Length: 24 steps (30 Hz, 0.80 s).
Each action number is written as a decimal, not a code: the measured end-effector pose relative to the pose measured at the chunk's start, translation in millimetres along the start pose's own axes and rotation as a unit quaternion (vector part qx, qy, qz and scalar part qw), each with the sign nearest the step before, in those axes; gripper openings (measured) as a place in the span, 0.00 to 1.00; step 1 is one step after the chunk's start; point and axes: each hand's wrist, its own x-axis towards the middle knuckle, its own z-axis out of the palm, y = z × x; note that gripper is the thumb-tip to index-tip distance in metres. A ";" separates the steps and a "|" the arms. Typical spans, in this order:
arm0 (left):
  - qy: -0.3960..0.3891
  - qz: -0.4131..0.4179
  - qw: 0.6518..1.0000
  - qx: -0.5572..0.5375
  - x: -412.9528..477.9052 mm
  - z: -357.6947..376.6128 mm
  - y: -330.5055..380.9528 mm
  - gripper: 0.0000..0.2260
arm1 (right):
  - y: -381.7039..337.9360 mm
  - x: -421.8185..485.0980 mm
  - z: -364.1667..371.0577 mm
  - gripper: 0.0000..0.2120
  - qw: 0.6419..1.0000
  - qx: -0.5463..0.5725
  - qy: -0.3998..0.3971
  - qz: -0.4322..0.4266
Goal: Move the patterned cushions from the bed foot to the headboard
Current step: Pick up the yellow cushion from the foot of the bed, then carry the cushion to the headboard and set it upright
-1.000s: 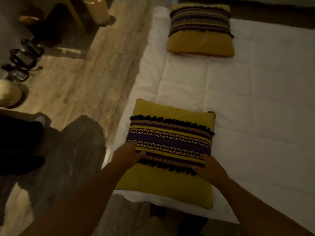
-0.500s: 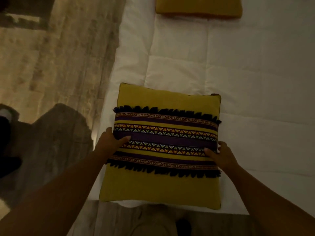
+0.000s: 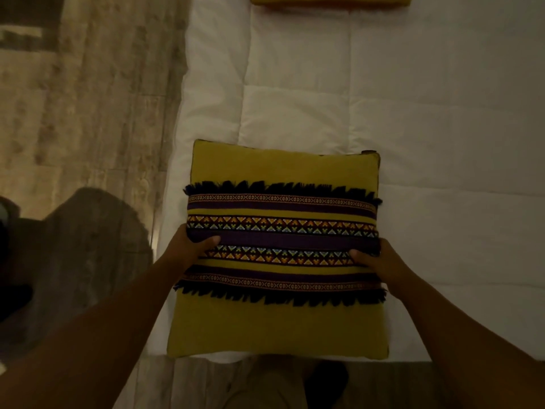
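A mustard-yellow cushion with purple woven bands and black fringe lies at the near corner of the white bed. My left hand grips its left edge, thumb on top across the purple band. My right hand grips its right edge the same way. The cushion's near edge overhangs the foot of the bed a little. A second yellow cushion shows only as a strip at the top edge of the view, farther up the bed.
Pale wood-plank floor runs along the bed's left side. A grey rug lies on it beside my left arm. My legs and a dark shoe stand at the bed foot.
The view has tilted down and closer to the cushion. Both hands slid from on top of the cushion to its side edges and closed on it.
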 end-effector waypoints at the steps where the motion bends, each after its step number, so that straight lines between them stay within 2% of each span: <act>1: 0.015 0.007 1.000 -0.006 -4.9 2.8 1.6 0.22 | -2.3 -1.7 -2.0 0.30 1.000 0.002 -0.008 -0.005; 5: 0.042 0.026 0.999 -0.022 -27.0 9.0 9.2 0.27 | -12.1 -19.7 -7.8 0.31 1.000 0.013 -0.007 -0.016; 8: 0.041 0.040 0.998 -0.031 -44.8 8.0 22.5 0.25 | -21.3 -42.1 -13.5 0.31 0.999 0.019 0.013 -0.034; 13: 0.015 0.095 0.995 -0.023 -81.2 14.5 68.4 0.22 | -43.3 -89.6 -40.3 0.24 0.995 0.042 0.054 -0.075; 16: -0.007 0.129 0.992 -0.011 -105.8 26.8 104.1 0.26 | -54.2 -123.6 -65.9 0.27 0.992 0.045 0.068 -0.100; 21: -0.025 0.200 0.979 0.007 -151.6 67.6 168.5 0.23 | -60.1 -185.3 -124.6 0.27 0.978 0.062 0.131 -0.147; 24: -0.038 0.229 0.972 0.036 -178.6 101.9 200.8 0.29 | -50.7 -219.2 -165.3 0.28 0.968 0.094 0.173 -0.155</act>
